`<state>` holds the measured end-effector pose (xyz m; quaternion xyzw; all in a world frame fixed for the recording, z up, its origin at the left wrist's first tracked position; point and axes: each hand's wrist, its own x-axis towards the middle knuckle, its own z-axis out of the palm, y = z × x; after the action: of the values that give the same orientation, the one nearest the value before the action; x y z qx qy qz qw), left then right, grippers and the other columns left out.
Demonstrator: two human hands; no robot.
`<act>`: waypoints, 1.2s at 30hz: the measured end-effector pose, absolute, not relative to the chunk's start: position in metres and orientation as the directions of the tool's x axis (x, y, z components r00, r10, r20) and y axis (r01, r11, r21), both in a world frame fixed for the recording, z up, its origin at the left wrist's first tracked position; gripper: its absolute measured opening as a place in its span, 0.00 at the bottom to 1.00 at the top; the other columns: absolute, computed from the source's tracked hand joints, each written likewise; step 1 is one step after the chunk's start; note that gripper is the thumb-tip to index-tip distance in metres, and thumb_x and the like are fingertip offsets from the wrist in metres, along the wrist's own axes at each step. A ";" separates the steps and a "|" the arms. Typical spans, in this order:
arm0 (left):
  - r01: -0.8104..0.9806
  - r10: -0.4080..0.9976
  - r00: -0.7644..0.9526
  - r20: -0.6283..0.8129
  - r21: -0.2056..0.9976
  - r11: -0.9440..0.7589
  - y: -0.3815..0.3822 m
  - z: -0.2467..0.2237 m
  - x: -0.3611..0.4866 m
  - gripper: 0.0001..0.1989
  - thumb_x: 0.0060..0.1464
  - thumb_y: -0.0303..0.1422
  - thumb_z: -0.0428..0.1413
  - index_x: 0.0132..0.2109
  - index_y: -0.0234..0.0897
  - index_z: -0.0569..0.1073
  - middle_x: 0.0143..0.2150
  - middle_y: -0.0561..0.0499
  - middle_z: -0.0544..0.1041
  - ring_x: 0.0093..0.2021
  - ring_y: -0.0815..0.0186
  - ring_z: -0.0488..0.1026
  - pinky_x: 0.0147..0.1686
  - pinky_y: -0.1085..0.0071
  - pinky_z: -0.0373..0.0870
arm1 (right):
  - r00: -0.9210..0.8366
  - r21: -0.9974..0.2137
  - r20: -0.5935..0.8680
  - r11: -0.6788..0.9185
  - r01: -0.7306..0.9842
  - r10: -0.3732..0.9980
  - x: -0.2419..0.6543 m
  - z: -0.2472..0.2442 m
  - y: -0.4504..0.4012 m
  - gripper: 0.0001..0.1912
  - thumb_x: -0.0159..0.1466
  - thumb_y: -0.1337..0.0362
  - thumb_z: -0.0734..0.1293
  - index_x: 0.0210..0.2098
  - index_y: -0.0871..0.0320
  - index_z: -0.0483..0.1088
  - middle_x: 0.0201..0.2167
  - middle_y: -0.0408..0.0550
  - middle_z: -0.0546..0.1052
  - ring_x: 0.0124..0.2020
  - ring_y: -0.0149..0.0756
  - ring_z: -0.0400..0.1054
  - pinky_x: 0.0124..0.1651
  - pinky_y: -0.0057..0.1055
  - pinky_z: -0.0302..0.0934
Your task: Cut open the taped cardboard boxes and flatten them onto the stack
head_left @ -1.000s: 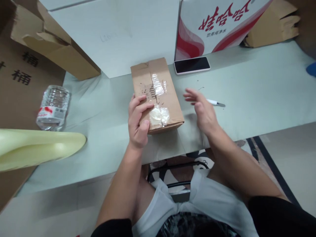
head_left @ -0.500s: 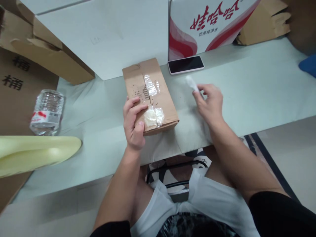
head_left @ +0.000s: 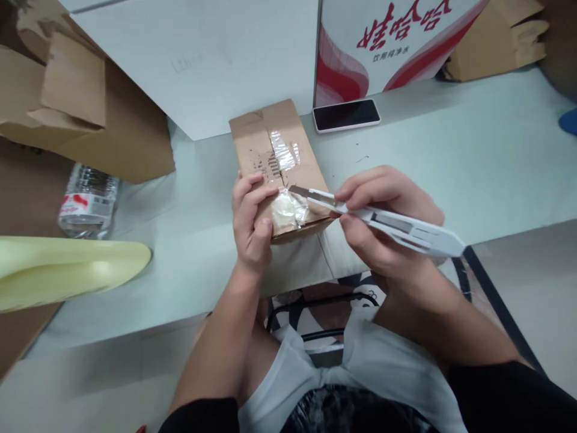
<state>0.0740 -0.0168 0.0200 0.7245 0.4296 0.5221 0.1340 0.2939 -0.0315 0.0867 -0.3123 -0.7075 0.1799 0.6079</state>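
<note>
On the pale-covered table (head_left: pixel 198 198), I see the taped box (head_left: pixel 283 171) — my left hand (head_left: pixel 253 225) half-curled on its near-left side. My right hand (head_left: pixel 387 213) closes round the white cutter (head_left: pixel 392 224), blade over the tape.

A phone (head_left: pixel 346 116) lies near a white-and-red carton (head_left: pixel 383 51) on the table (head_left: pixel 455 162)

The rectangular cardboard box (head_left: pixel 288 156) is brown with black print; the slim plastic utility knife (head_left: pixel 406 231), white. Red swirls pattern the white printed carton (head_left: pixel 342 54). The cloth-covered counter (head_left: pixel 451 150) is pale green.
</note>
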 end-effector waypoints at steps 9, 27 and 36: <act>0.493 0.768 0.106 0.632 0.638 -0.592 -0.019 0.022 0.074 0.22 0.69 0.51 0.45 0.57 0.47 0.75 0.64 0.47 0.72 0.68 0.51 0.68 0.74 0.47 0.57 | -0.090 -0.716 0.657 0.658 0.233 0.748 0.288 0.084 -0.035 0.05 0.69 0.62 0.67 0.37 0.54 0.71 0.32 0.44 0.78 0.33 0.32 0.74 0.36 0.33 0.68; 0.491 0.769 0.037 0.638 0.659 -0.570 -0.021 0.022 0.080 0.22 0.68 0.48 0.45 0.54 0.45 0.77 0.63 0.47 0.72 0.67 0.51 0.68 0.73 0.48 0.59 | -0.015 -0.639 0.731 0.693 0.333 0.682 0.287 0.088 -0.042 0.11 0.68 0.66 0.66 0.28 0.54 0.70 0.26 0.43 0.79 0.29 0.33 0.75 0.31 0.32 0.69; 0.514 0.781 0.046 0.623 0.655 -0.553 -0.022 0.023 0.080 0.23 0.68 0.50 0.44 0.55 0.45 0.76 0.62 0.46 0.73 0.67 0.50 0.67 0.72 0.46 0.58 | -0.020 -0.635 0.737 0.701 0.324 0.676 0.284 0.089 -0.043 0.11 0.68 0.65 0.66 0.28 0.54 0.71 0.27 0.43 0.79 0.29 0.32 0.75 0.32 0.32 0.71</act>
<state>0.0800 -0.0221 0.0230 0.7116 0.4550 0.5197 0.1283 0.2843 -0.0426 0.0886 -0.3579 -0.6989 0.1461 0.6018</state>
